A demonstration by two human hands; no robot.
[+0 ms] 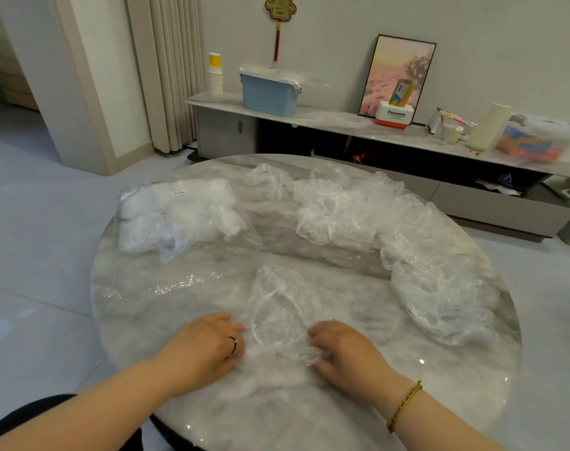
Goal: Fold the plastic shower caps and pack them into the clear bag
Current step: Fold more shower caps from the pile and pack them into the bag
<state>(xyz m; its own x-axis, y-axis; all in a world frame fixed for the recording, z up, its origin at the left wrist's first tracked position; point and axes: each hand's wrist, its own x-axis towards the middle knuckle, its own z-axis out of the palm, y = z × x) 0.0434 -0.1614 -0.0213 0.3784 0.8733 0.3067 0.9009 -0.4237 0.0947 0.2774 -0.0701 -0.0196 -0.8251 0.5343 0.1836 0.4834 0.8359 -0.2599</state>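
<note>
Shower caps (391, 229): loose crumpled heap along the far-right side of the round marble table (277, 418), running from far centre round to the right edge. Clear bag (179, 219) lies flat on the table's far left. Its far end is packed with white bundles, its near end is flat and see-through. Bag and heap sit apart, bare marble between them. One single cap (277, 304) is spread out at near centre, apart from both, between the hands. Left hand (205, 346) is knuckles up at that cap's left edge, fingers curled down onto the plastic. Fingertips are hidden, so can't tell if it pinches or only presses. Right hand (345, 349) is at the cap's near-right corner, fingers and thumb curled, bunched plastic pinched between them. Ring (233, 345) on left hand, braided bracelet (404, 405) on right wrist.
</note>
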